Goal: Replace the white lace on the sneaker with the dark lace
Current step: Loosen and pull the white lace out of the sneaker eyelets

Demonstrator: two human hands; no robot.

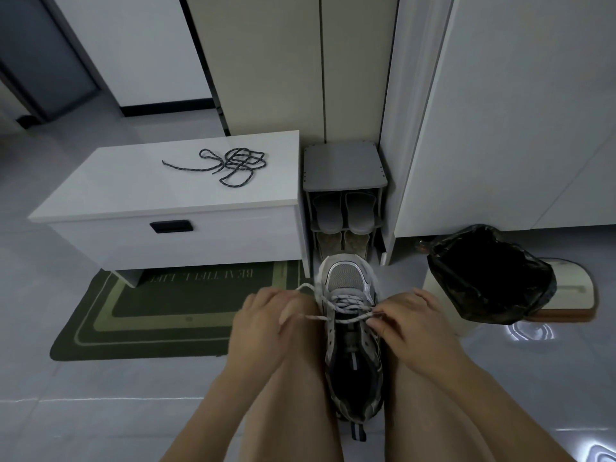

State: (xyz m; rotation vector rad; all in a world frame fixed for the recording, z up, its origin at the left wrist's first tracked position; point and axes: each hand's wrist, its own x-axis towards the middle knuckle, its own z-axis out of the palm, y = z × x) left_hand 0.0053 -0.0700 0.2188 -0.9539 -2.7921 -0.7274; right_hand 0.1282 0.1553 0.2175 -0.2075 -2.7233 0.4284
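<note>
- Sneaker (353, 348): grey and dark, on the floor between the person's bare legs, toe pointing away from them, heel toward them.
- White lace (346, 305): threaded through the toe-end rows only. The eyelet rows toward the heel look bare and the tongue is exposed there.
- Left hand (263, 318): just left of the sneaker, fingers curled. A loose strand of the white lace runs out to it, and it looks like it pinches that strand.
- Right hand (413, 325): just right of the sneaker, fingertips pinching the white lace at the right eyelet row.
- Dark lace (233, 163): well beyond the sneaker, up and to the left, in a loose tangle on top of the white desk (133, 191). Neither hand touches it.
- Progress, as a judgement: early to middle. Unlacing is partly done, with about the last few crossings left to pull out. Fetching the dark lace and all the re-threading are not yet begun.
- Writing: the green doormat (150, 315), left of the sneaker and partly under the desk, has upside-down text that appears to read "BEAUTIFUL LIFE". It is dim, so this reading is unsure.
- No brand or label readable on the sneaker or either lace.
- Grey shoe rack (343, 165) holding slippers (343, 211), straight beyond the sneaker's toe.
- Bin with black bag (483, 278), right of the sneaker.
</note>
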